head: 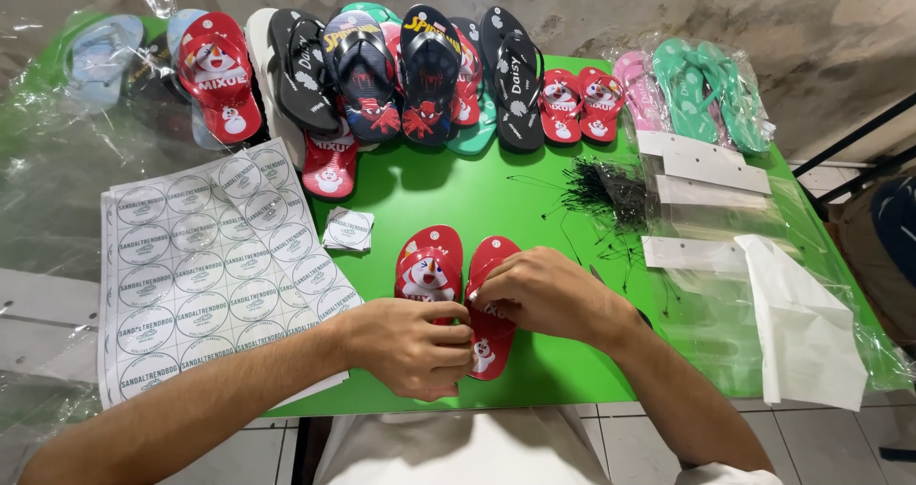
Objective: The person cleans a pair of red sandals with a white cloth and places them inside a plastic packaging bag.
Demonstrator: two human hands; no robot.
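Red pair of small flip-flops (431,268) lying side by side at near-centre of green table (496,194), both hands working where the 2 soles meet. Left hand (410,345) curled shut, pinching at inner edge of the flip-flops, exact item between fingertips hidden. Right hand (536,292) lying over right sandal of the pair, fingers bunched together at same spot; cannot tell whether anything thin is pinched there. Judging step in hand: joining or tagging the pair at inner edges, probably mid-step, nothing visibly attached yet. Next move likely needing a steady pinch from both hands, soles kept aligned and touching. Sitting just beyond the pair: small stack of round stickers (348,228); left of it, large sticker sheet (205,270). Black plastic ties (608,191) piled to the right, near clear bags with white header cards (701,175). Lining far edge: row of assorted flip-flops (401,70).
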